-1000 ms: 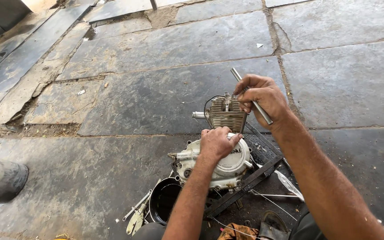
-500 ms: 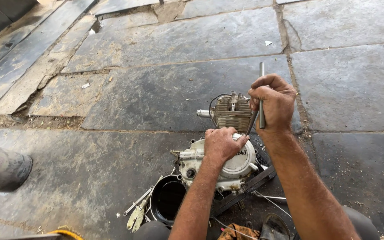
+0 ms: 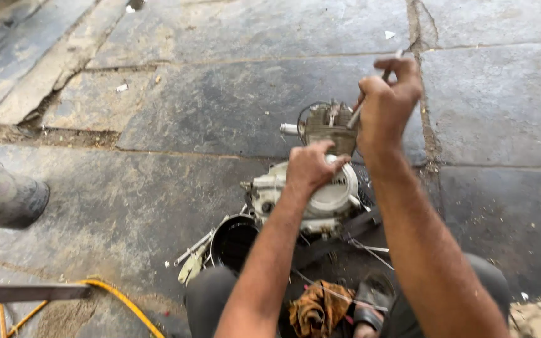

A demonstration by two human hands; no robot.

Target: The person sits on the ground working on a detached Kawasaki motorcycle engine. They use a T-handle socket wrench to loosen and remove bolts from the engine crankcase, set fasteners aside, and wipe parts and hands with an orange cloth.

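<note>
- The engine (image 3: 311, 188) sits on the stone floor (image 3: 233, 106) at the middle of my view. It is a small, grimy, pale-grey block with a round off-white side cover, and a finned cylinder (image 3: 327, 128) stands up at its 12 o'clock end.
- A short stub pipe juts from the cylinder toward 9 o'clock, and thin wires trail from the block toward 4 o'clock.
- My left hand (image 3: 311, 168) lies on top of the round cover, fingers curled over its upper edge and pressing down.
- My right hand (image 3: 386, 103) is closed in a fist around a thin metal rod (image 3: 353, 117), whose lower end goes down into the top of the cylinder.
- Half a second ago I held the rod nearly upright; now it leans, its top toward 1 o'clock, and my right fist has risen a little above the cylinder. My left hand has stayed on the cover.
- The engine lies directly beneath my left hand and at 7 o'clock of my right hand, just beside it.
- A black pot (image 3: 233, 241) stands touching the engine at its 7 o'clock, with small tools (image 3: 194, 256) beside it.
- An orange rag (image 3: 317, 307) lies at 6 o'clock of the engine, between my knees.
- A yellow hose (image 3: 120, 300) curves at 8 o'clock, and another person's boot (image 3: 4, 197) stands well apart at 9 o'clock.
</note>
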